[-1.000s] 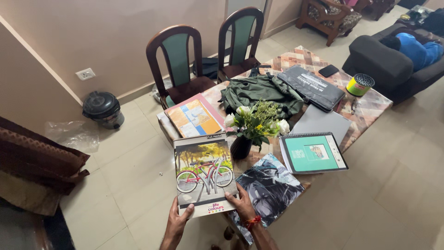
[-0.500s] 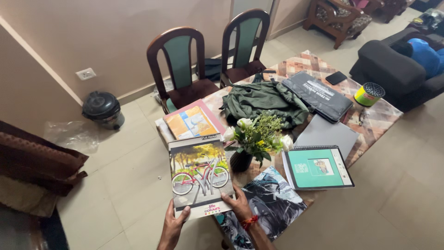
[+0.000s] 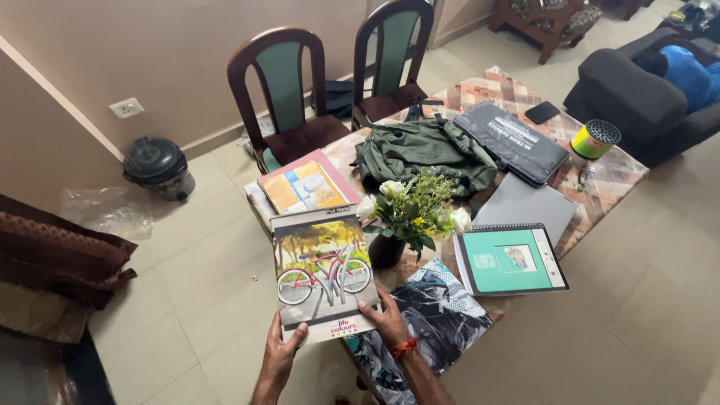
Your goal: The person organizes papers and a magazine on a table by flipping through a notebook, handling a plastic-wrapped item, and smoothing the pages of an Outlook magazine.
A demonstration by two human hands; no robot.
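Note:
I hold a large book with a bicycle picture on its cover [image 3: 322, 270] at its near edge. My left hand [image 3: 281, 354] grips the lower left corner and my right hand [image 3: 386, 319] grips the lower right corner. The book hangs above the near left corner of the patterned table [image 3: 600, 180]. Right of it stands a dark vase of white and yellow flowers [image 3: 409, 214]. Under my right wrist lies a dark printed magazine [image 3: 431, 315]. Behind the book rests a stack of books with an orange cover on top [image 3: 300, 187].
A teal spiral notebook [image 3: 510, 259], a grey laptop [image 3: 525, 204], a green bag [image 3: 424, 150], a dark laptop sleeve [image 3: 510, 142], a phone [image 3: 541, 112] and a yellow-green tin [image 3: 594, 139] lie on the table. Two wooden chairs [image 3: 289, 97] stand behind. A black bin [image 3: 157, 166] stands by the wall.
The book has stayed in both hands and shifted slightly left and lower in view as the camera moved a little. Nothing on the table has moved.

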